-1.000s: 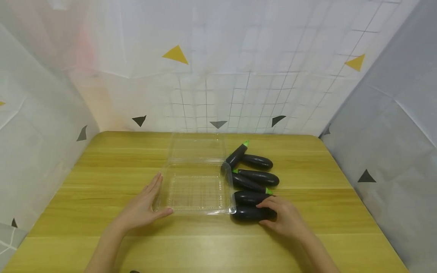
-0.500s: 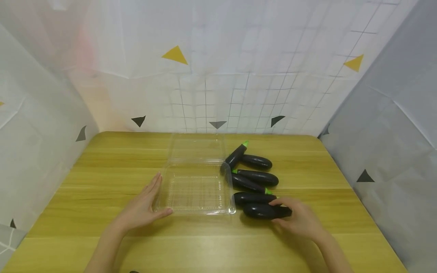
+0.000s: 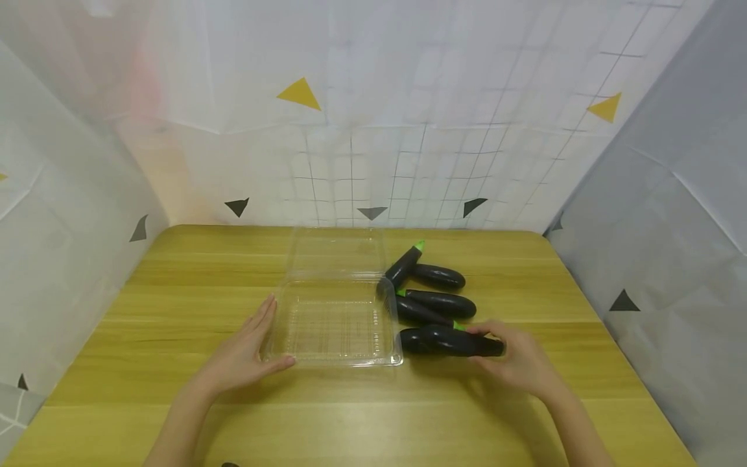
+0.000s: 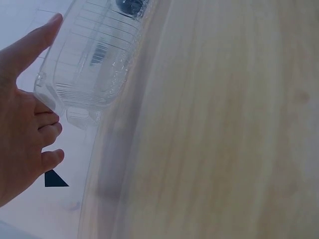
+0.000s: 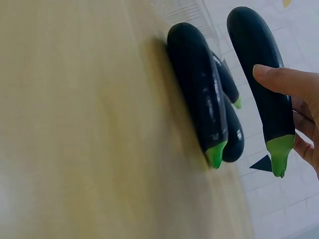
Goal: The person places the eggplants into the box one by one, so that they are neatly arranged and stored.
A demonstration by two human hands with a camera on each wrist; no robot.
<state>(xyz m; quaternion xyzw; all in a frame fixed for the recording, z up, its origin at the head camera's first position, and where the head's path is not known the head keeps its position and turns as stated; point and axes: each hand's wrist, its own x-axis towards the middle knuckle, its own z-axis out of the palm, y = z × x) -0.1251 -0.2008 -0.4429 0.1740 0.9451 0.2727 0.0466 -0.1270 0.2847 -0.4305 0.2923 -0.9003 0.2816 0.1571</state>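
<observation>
My right hand [image 3: 519,360] grips a dark purple eggplant [image 5: 259,69] near its green stem end, thumb on one side and fingers on the other. In the right wrist view it is raised off the table, apart from another eggplant [image 5: 197,84] lying on the wood. The head view has the held eggplant overlapping that one. My left hand [image 3: 245,353] rests at the near left corner of a clear plastic clamshell box [image 3: 335,327], fingers straight along its left side and thumb at the front edge. The box's lid [image 3: 338,250] is folded back away from me.
More eggplants lie right of the box: one [image 3: 404,267] pointing away with its green stem up, one [image 3: 440,277] behind it, and others [image 3: 440,303] nearer. The wooden table [image 3: 350,421] ends at a white sheet wall [image 3: 373,162] behind, with grey-white sheets at both sides.
My right hand slid the nearest eggplant to the right, then lifted it off the table, so it now overlaps the eggplant behind it. The left hand and box stay in place.
</observation>
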